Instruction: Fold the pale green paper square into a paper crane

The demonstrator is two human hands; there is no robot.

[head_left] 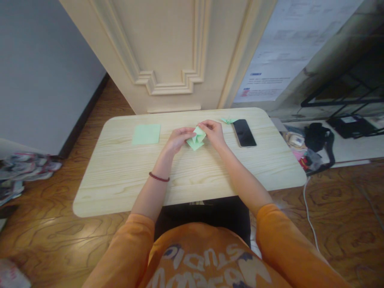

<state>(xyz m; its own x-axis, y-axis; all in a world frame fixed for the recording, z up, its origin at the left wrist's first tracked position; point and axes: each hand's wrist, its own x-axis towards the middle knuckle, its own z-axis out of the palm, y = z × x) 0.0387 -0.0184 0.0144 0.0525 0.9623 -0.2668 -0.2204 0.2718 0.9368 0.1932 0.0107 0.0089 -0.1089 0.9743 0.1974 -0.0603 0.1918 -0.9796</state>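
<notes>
The left hand [179, 140] and the right hand [212, 134] are both closed on a single folded piece of pale green paper [195, 141], pinching it between their fingertips. The paper sits between the two hands, over the middle of a pale pine-grained tabletop with rounded corners [120, 176]. The fingers cover part of its upper section, so its folds are hard to make out, and I cannot tell whether its lower point touches the wood.

There are three green paper pieces in all. A flat, pale green square sheet [146, 134] lies to the left, well apart from the left hand. A small, pointed green paper fold [228, 120] lies at the far edge, just beyond the right hand. One black smartphone with a pale rim [244, 133] lies flat to the right of the right hand, near the small fold.

A dark red beaded bracelet [159, 177] circles the left wrist, and orange sleeves [282, 244] cover both forearms up to a point below the wrists. On the floor to the right, a jumbled heap with a black strap [318, 138] is partly cut off and hard to identify, and a thin white cable [307, 212] runs down beside the table
</notes>
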